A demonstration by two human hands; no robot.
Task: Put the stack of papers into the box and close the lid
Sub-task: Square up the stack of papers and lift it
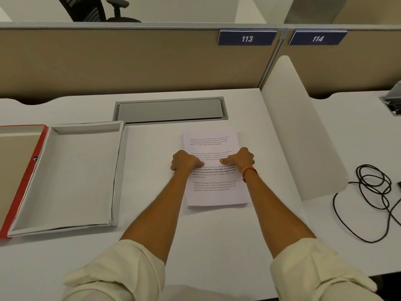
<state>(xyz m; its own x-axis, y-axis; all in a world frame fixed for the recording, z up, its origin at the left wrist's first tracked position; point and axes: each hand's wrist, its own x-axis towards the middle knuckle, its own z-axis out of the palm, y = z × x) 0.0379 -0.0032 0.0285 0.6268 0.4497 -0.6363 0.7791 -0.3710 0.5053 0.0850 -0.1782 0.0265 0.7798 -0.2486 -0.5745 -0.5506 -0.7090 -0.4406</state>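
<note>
I see both hands, left (184, 160) and right (239, 158), curled on the papers (213, 192), gripping its sides (not lifted yet); next I'd carry it to the box (71, 177).

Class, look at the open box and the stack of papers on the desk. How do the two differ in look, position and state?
The box lies open and empty at the desk's left; the stack of papers lies at the centre. The box has raised walls and a red lid; the stack is flat, white and printed. The left hand and right hand grip the stack; nothing touches the box. Both rest on the desk.
</note>
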